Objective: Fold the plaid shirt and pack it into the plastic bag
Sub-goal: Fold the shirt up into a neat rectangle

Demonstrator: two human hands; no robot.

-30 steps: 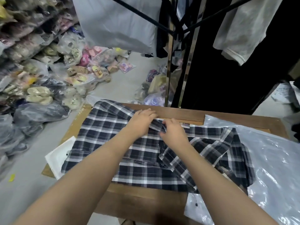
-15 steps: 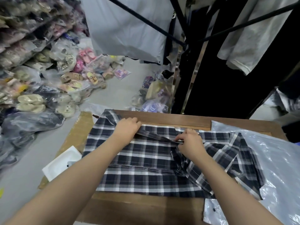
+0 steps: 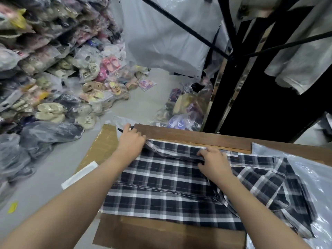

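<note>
The dark blue and white plaid shirt [image 3: 167, 182] lies spread on the wooden table [image 3: 194, 136], its right part rumpled. A sleeve runs folded along the shirt's far edge. My left hand [image 3: 132, 141] grips the far left end of that fold at the table's corner. My right hand [image 3: 214, 162] pinches the same fold near the shirt's middle. The clear plastic bag [image 3: 309, 177] lies flat on the right side of the table, partly under the shirt's right edge.
Piles of bagged slippers and shoes [image 3: 53, 87] fill the shelves and floor on the left. A clothes rack with hanging garments [image 3: 296, 56] stands behind the table. A white card [image 3: 80, 174] and brown cardboard [image 3: 104, 142] lie at the table's left.
My hands have moved apart along the shirt's far edge: the left slid out to the far left corner, the right stayed near the middle. The sleeve fold now lies stretched out straighter.
</note>
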